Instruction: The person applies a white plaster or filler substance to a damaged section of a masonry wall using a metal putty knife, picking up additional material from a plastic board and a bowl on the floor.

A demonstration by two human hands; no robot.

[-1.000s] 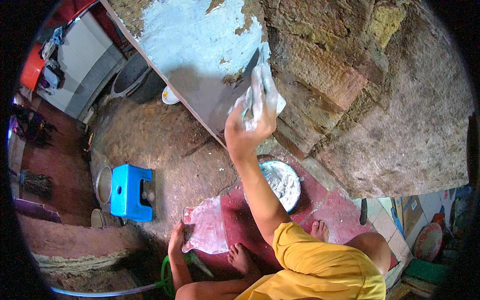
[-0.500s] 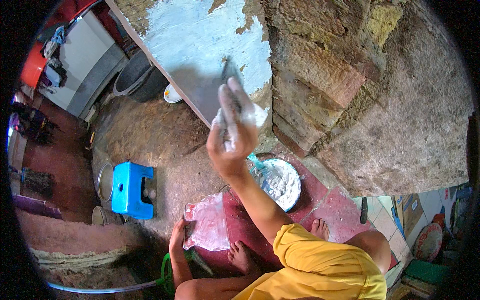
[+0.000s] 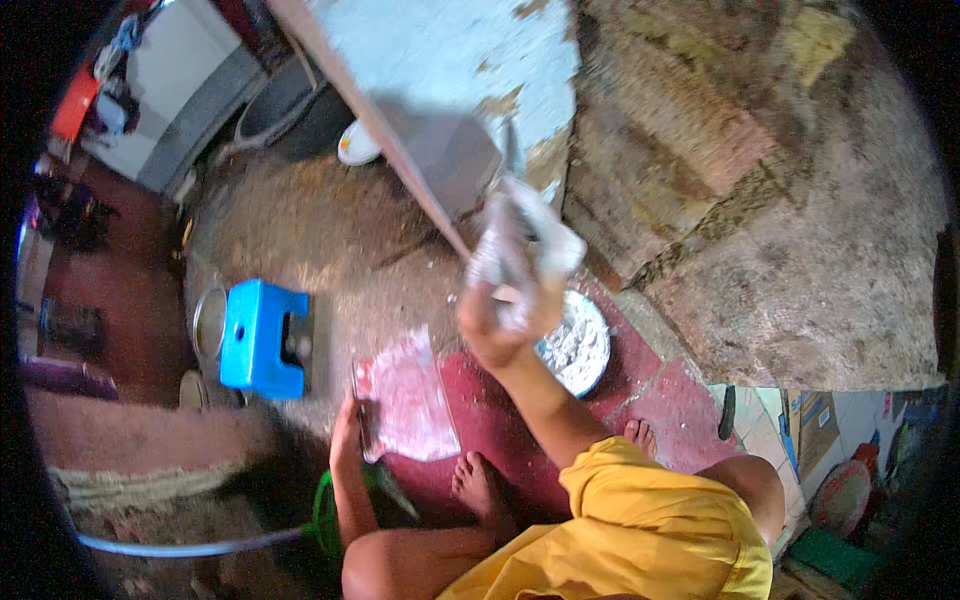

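Overhead, right hand (image 3: pixel 500 325) raised, fingers wrapped around a trowel handle and crumpled white plastic (image 3: pixel 525 240), round pan (image 3: pixel 578 345) of white plaster just beyond the fingers, left hand (image 3: pixel 348 440) gripping a plaster-smeared flat board (image 3: pixel 408 395) on the floor, blue stool (image 3: pixel 258 338) left of those fingers.

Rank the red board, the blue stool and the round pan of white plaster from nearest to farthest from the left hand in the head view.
1. Red board, touching the left hand.
2. Blue stool, up-left.
3. Round pan, far right.
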